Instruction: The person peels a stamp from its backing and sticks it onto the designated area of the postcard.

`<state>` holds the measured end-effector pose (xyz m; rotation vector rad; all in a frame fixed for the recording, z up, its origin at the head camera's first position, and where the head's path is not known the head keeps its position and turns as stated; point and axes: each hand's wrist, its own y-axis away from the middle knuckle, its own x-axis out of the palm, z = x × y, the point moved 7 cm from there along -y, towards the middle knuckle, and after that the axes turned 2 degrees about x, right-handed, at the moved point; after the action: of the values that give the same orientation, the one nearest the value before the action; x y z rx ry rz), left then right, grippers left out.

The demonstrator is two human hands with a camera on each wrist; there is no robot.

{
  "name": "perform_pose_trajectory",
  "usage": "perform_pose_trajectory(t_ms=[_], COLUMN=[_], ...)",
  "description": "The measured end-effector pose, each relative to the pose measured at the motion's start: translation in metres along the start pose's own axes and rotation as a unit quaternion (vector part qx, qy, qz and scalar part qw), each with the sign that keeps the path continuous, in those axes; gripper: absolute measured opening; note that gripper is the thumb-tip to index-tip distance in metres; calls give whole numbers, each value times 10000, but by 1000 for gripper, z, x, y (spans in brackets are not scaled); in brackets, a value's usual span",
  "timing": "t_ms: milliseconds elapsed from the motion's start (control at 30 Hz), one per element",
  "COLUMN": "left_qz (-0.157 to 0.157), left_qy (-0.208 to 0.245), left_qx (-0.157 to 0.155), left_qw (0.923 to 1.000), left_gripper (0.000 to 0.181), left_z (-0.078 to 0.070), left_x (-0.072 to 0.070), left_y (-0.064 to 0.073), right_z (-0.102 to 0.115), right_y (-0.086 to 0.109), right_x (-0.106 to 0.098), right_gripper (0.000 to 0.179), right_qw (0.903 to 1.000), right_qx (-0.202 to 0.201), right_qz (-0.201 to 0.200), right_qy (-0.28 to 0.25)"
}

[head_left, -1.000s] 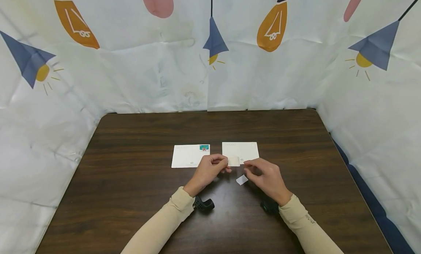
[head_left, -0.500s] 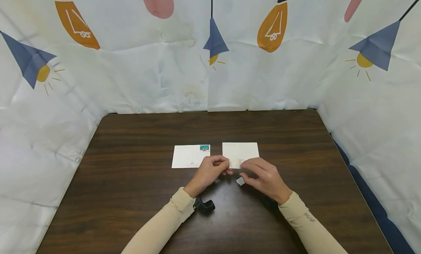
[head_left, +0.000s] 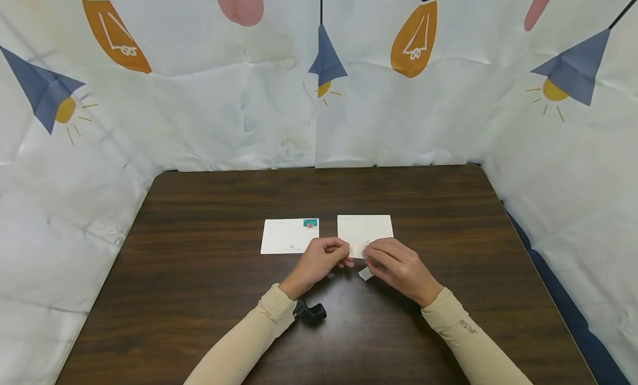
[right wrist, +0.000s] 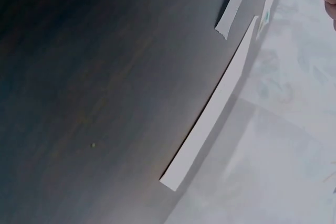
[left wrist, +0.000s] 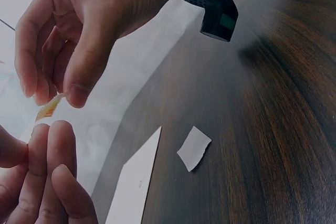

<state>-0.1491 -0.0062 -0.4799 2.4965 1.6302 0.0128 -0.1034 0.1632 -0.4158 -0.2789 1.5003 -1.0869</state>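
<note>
My left hand (head_left: pixel 319 260) pinches the left end of a small pale stamp (head_left: pixel 356 249), raised over the lower edge of the right postcard (head_left: pixel 366 225). My right hand (head_left: pixel 401 268) has thumb and index finger at the stamp's other end. In the left wrist view, the stamp (left wrist: pixel 48 109) shows orange-yellow print between the fingertips of both hands. Most of it is hidden there. A small white paper scrap (head_left: pixel 366 273) lies below, partly covered by the right fingers. To the left lies another white postcard (head_left: pixel 284 238) with a blue-green stamp (head_left: pixel 310 224) in its top right corner.
The dark wooden table (head_left: pixel 224 196) spreads around the hands. White printed curtains (head_left: pixel 209 108) hang behind it and at both sides. A black device (head_left: pixel 310 312) sits at the left wrist.
My right hand has moved slightly left, and its thumb and finger have come together on the free end of the stamp. My left hand has stayed nearly still.
</note>
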Motion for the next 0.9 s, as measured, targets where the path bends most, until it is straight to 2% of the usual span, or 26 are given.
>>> perform_pose_trajectory(t_ms=[333,567,900], left_qz=[68,124,218], left_qy=[113,97,236], left_qx=[-154,-256,-403], left_qw=[9998,9995,9987], left_gripper=[26,24,23], left_z=[1,2,7], left_x=[2,3,5], left_y=[-2,-2,-2], right_z=[-1,-1,3], right_y=[2,4,0], right_x=[1,2,-1], right_gripper=[34,36,29], right_qw=[9996,9985,9982], right_qx=[-66,-146,-525], right_qz=[142,435,165], right_qy=[226,306,258])
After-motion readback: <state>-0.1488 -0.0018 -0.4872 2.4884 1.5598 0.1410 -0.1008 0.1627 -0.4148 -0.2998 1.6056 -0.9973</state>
